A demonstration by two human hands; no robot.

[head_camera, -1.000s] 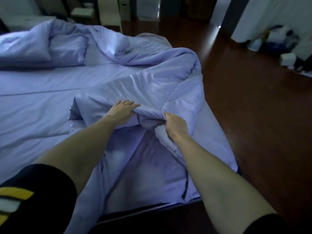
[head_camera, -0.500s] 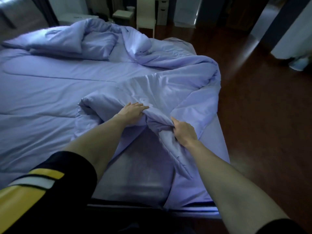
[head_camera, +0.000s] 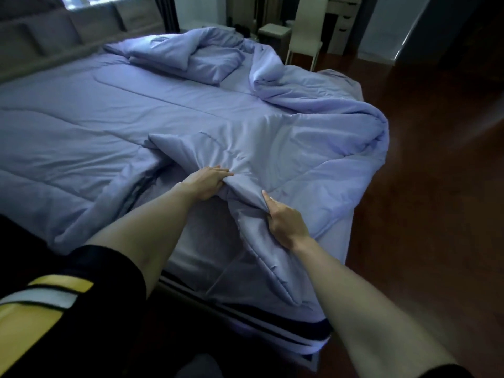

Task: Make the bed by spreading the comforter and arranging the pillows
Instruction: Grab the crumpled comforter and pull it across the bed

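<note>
A lavender comforter (head_camera: 286, 143) lies rumpled over the right half of the bed (head_camera: 81, 126), bunched along the right side and at the far end. My left hand (head_camera: 206, 182) grips a fold of it near the foot of the bed. My right hand (head_camera: 283, 221) is closed on the comforter's edge just to the right and nearer me. Between my arms the grey mattress sheet (head_camera: 201, 230) is bare. A lavender bundle (head_camera: 191, 54) sits at the head end; I cannot tell whether it is a pillow or more comforter.
Dark wood floor (head_camera: 425, 186) runs along the bed's right side. A white chair (head_camera: 306, 28) and a small stool (head_camera: 274, 36) stand beyond the far corner. A grey padded headboard (head_camera: 41, 42) is at the upper left. The bed's foot edge (head_camera: 272, 323) is right before me.
My view has swung left and up, showing more of the bed and headboard. Both hands have kept their hold and drawn the comforter fold flatter and nearer the foot.
</note>
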